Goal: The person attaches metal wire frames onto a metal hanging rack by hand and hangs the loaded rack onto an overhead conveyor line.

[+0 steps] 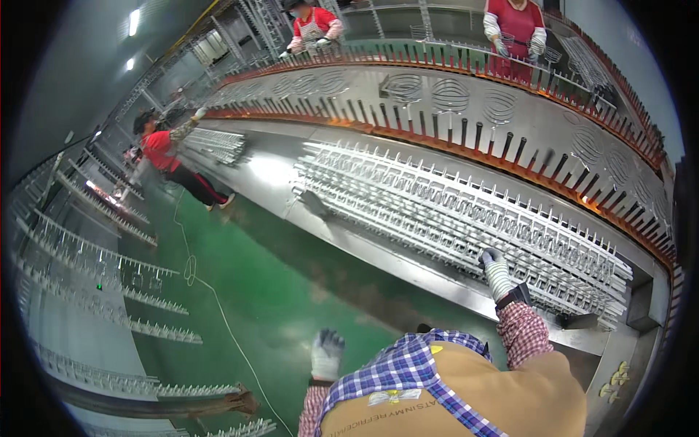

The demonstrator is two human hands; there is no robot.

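Observation:
My right hand [496, 268], in a striped glove with dark grey fingertips, rests at the near edge of a stack of silvery metal racks [429, 200]. Its fingers are curled round part of a rack there; exactly which bar is hard to see. The racks are long bars with rows of small hooks, laid side by side on a steel bench [393, 258]. Over the green floor, away from the bench, hangs my left hand [328, 353] in a white and grey glove. Its fingers are stretched out and hold nothing.
Beyond the racks, an orange-edged conveyor [335, 116] carries upright black handles [478, 135] and wire whisks [450, 95]. Co-workers stand at left [164, 149], far side [313, 25] and far right [515, 33]. Hooked racks [109, 255] hang at left. A pale cord [218, 298] crosses the floor.

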